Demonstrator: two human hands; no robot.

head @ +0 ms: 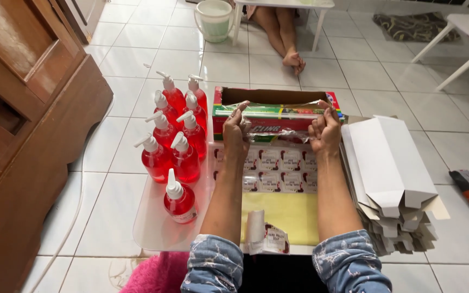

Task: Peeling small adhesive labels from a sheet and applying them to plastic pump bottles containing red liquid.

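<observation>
- Red pump bottles [175,144] stand at the tray's [153,230] left.
- Left hand [236,130] pinches the plastic wrap [280,108] stretched over its box [270,114].
- Right hand [325,130] pinches the wrap's other end.
- Flat white cartons [392,173] lie stacked rightmost.

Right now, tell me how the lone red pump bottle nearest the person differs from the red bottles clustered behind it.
The lone bottle stands apart, close to the left forearm; the clustered bottles stand packed in two rows farther back. The lone bottle shows a white label low on its side; the clustered bottles show no label from here. The lone bottle's nozzle points away from the camera; the clustered ones' point left. All share red liquid, white pump tops and the same pale tray.
</observation>
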